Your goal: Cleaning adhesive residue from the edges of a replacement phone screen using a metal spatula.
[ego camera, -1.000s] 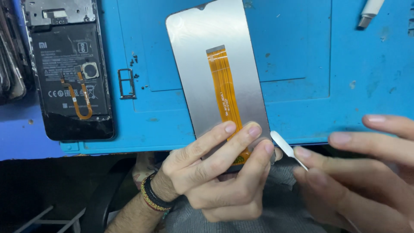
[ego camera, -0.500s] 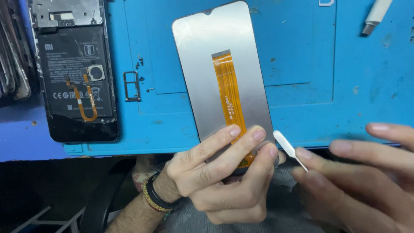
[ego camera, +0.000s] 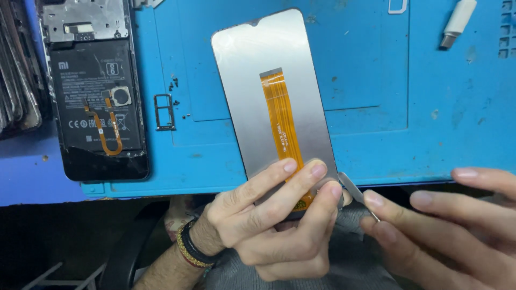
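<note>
My left hand (ego camera: 277, 220) grips the lower end of a phone display panel (ego camera: 271, 91), its silver back facing up with an orange flex cable (ego camera: 282, 123) running down the middle. My right hand (ego camera: 446, 225) holds a thin metal pry tool (ego camera: 352, 190), its flat tip touching the panel's lower right corner. The panel is held tilted above the front edge of a blue work mat (ego camera: 376, 123).
An opened black phone (ego camera: 97, 102) with exposed battery and orange flex lies at the mat's left. A SIM tray (ego camera: 164, 113) sits beside it. More phone parts (ego camera: 16, 80) are stacked at the far left. A white tool (ego camera: 457, 24) lies at top right.
The panel and both hands have shifted slightly in view; the pry tool's tip has come closer to the panel's lower right corner.
</note>
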